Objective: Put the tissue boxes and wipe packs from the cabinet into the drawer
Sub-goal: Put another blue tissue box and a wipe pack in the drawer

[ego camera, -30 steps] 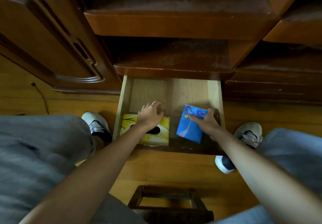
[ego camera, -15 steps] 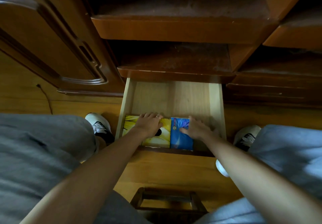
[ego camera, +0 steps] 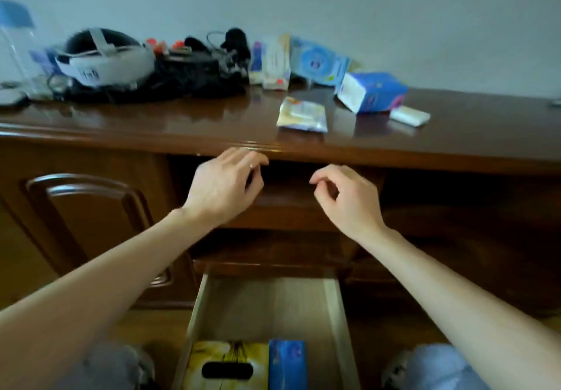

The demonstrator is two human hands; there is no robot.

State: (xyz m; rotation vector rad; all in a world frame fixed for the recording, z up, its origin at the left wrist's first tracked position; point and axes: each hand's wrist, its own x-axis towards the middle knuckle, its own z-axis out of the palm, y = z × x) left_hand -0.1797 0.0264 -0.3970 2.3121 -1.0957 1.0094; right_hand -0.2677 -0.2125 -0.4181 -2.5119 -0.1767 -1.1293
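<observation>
I saw both hands raised empty in front of the dark wooden cabinet (ego camera: 91,134). The left hand (ego camera: 224,184) and right hand (ego camera: 346,198) hung with loosely curled fingers, holding nothing. Below them the drawer (ego camera: 334,307) stood open, with a yellow tissue box (ego camera: 226,365) touching a blue pack (ego camera: 287,365) at its near end. On the cabinet top lay a blue tissue pack (ego camera: 372,92), a pale wipe pack (ego camera: 302,114) and a small white pack (ego camera: 409,115).
</observation>
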